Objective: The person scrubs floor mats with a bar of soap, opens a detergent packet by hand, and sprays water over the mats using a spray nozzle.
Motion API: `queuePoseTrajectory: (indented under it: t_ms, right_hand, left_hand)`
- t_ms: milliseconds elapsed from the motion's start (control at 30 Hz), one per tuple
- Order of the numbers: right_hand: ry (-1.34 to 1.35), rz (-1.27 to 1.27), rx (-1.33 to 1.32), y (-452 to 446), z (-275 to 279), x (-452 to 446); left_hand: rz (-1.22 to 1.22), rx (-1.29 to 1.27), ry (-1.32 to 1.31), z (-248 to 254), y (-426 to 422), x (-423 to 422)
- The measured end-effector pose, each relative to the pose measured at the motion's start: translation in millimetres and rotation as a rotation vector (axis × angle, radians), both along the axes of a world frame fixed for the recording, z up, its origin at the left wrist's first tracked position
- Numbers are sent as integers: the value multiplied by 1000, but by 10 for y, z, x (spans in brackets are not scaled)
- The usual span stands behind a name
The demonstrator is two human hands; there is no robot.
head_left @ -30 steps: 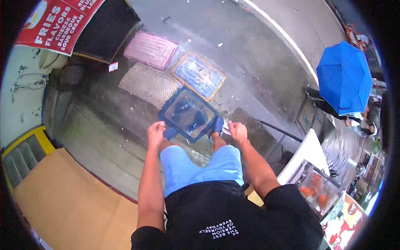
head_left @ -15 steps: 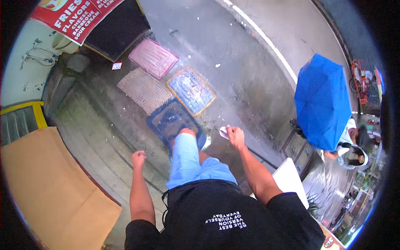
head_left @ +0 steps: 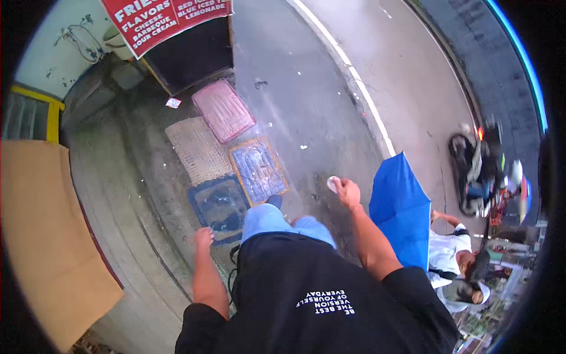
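My right hand, out in front of me at the right, pinches a small pale, flat thing, perhaps folded paper; its kind is unclear. On the other side my left hand hangs with its fingers curled in and nothing visible in them. Below the left hand lies a dark blue mat on the wet ground. Beyond it are a blue mat with a yellow edge, a beige textured mat and a pink mat. One dark shoe shows by the yellow-edged mat.
People walk at right under a blue umbrella, close to my right arm. A motorcycle is on the road past the white line. A red menu sign hangs over a black board. A brown panel stands at left.
I have moved forward over the mats, and the view has turned. The umbrella and its people are nearer my right arm. A motorcycle has come into view. My right hand keeps the pale thing.
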State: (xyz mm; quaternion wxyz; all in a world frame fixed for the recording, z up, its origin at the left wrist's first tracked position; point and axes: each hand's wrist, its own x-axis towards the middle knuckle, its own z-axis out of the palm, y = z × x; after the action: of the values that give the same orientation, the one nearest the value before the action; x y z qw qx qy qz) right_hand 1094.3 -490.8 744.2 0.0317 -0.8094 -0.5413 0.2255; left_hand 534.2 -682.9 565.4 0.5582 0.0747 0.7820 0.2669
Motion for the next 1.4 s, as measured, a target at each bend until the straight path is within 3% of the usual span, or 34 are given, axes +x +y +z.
queuePoseTrajectory:
  t_ms: [167, 267, 433, 600, 667, 733, 833, 900, 967, 1033, 1167, 1233, 1267, 1300, 1367, 1400]
  right_hand:
    - [-100, 11, -41, 699, 138, 618]
    - [-124, 110, -80, 1530, 24, 854]
    - [-150, 276, -125, 2927, -351, 885]
    - [-116, 670, -180, 4705, -823, 352]
    - [-124, 879, -203, 5452, -976, -56]
    - [-110, 969, -196, 6036, -801, -613]
    - [50, 1020, -114, 6690, -530, -1365]
    - [148, 1039, -118, 6948, -566, -1756]
    - [153, 1076, -114, 7064, -636, -2037]
    - [204, 1090, -135, 7004, -758, -2229]
    - [460, 936, -242, 6357, -457, -2734]
    - [541, 1091, -328, 6310, -891, -2732]
    - [589, 1161, -379, 6274, -1132, -2745]
    - [499, 1278, -373, 6221, -1271, -2799]
    - [360, 1494, -396, 6235, -1582, -2917]
    - [318, 1589, -430, 6278, -1765, -2958]
  left_hand:
    - [72, 217, 78, 493, 995, 356]
    - [174, 251, 124, 534, 1552, 474]
    - [371, 191, 154, 389, 1702, 887]
    - [529, -112, 82, -282, 1198, 1545]
    - [709, -159, 100, -270, 1531, 1979]
    - [949, -174, 95, 147, 1928, 2498]
    - [626, -220, 144, 107, 2402, 2698]
    - [445, -176, 370, 111, 2810, 2742]
    - [448, -84, 513, 773, 3612, 2699]
    - [513, 32, 586, 728, 4008, 2776]
    - [687, 142, 427, 341, 4599, 2828]
    - [700, 66, 398, 185, 4731, 2909]
    - [830, 104, 308, -36, 4713, 3028]
    - [958, 149, 221, -385, 4709, 3188]
    - [1184, 139, 100, -550, 4928, 3234]
    - [1182, 97, 220, -836, 5001, 3341]
